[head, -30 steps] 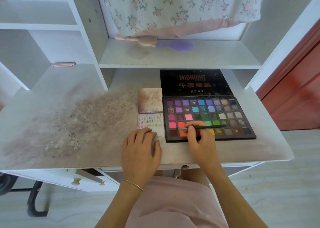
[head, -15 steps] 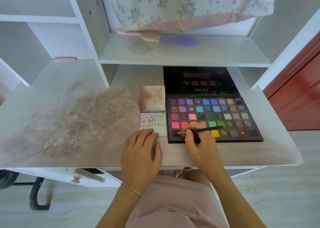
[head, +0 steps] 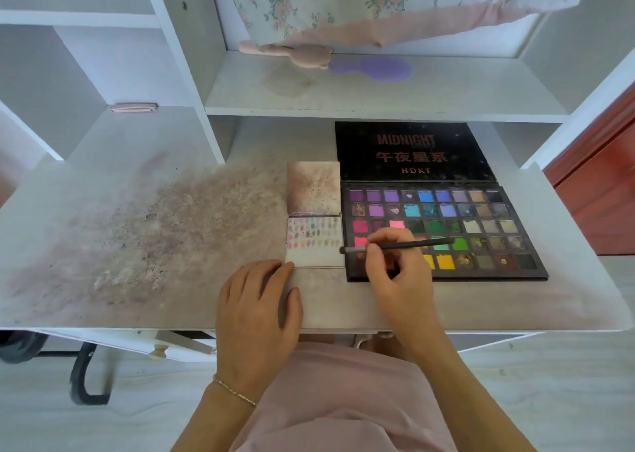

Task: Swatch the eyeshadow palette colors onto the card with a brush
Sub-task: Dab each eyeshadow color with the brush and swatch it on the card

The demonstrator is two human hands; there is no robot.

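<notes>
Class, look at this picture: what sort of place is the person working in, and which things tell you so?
Probably a bedroom or dressing corner at home: a white desk with built-in shelves, a purple hairbrush beneath a floral cloth, and an open eyeshadow palette.
</notes>
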